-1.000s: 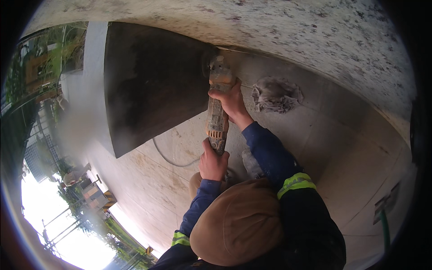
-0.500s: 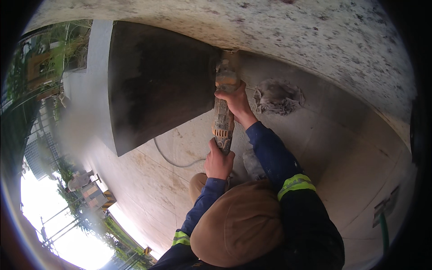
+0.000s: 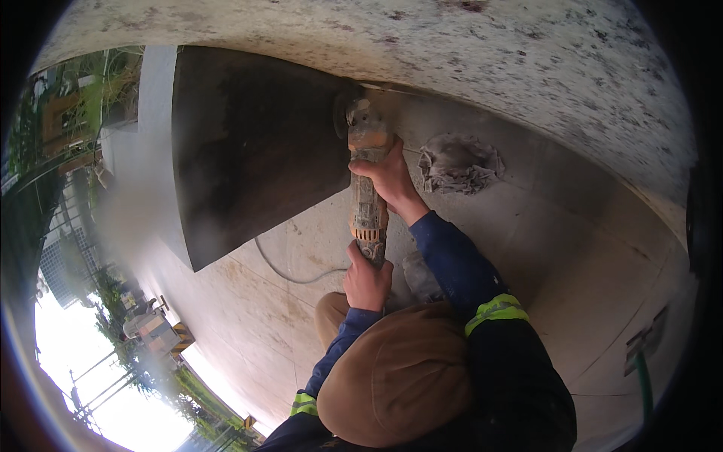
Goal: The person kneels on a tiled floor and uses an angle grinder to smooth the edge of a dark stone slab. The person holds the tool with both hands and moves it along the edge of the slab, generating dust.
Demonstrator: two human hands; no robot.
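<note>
"At the centre of the view, just below a pale speckled wall (image 3: 527, 71), what is being held?"

"A long, dusty orange-and-grey power tool (image 3: 366, 202) is being held by two bare hands, its head pointing up toward the corner between that wall and a dark panel (image 3: 252, 162)."

"How are the fingers being placed?"

"Near the tool's head, the body is being gripped by the right hand (image 3: 389, 177), its thumb being laid across the top. The rear end is being clasped by the left hand (image 3: 367, 285), its fingers being closed around the casing."

"Is the panel being touched?"

"A blurred disc (image 3: 339, 113) is being held right beside the dark face; whether contact is being made cannot be told."

"And around it?"

"To the right, a crumpled grey cloth (image 3: 459, 163) is being supported by the floor (image 3: 595, 294); to the left, a curving cord (image 3: 290, 277) is being shown."
</note>
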